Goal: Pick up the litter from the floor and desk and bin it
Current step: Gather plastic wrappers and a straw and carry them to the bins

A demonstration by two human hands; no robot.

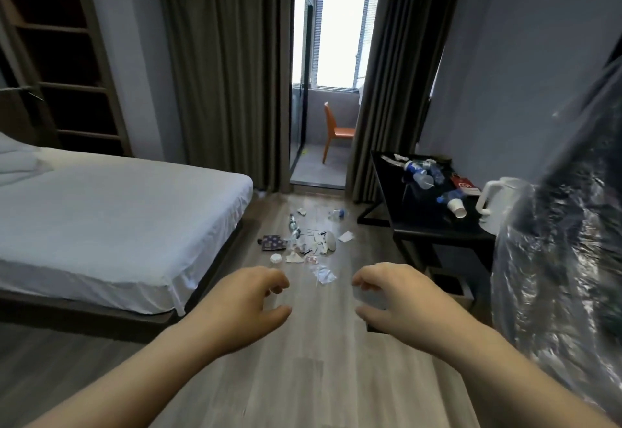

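Pickup not started, I reckon: left hand [245, 306] and right hand [400, 299] loosely curled, empty; floor litter [303, 242] at 12 o'clock, desk litter [434, 178] at 2; next, step in and pinch the nearest clear wrapper [323, 274].

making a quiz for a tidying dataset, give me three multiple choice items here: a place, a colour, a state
1. Where does the white plastic kettle stand? A on the bed; B on the black desk; C on the floor.
2. What colour is the chair beyond the dark curtains? A orange; B green; C white.
3. What do the left hand and right hand hold? A a bottle each; B nothing; C one cup.
Answers: B, it stands at the desk's near edge; A, its seat and back are orange; B, both hands are loosely curled and empty.
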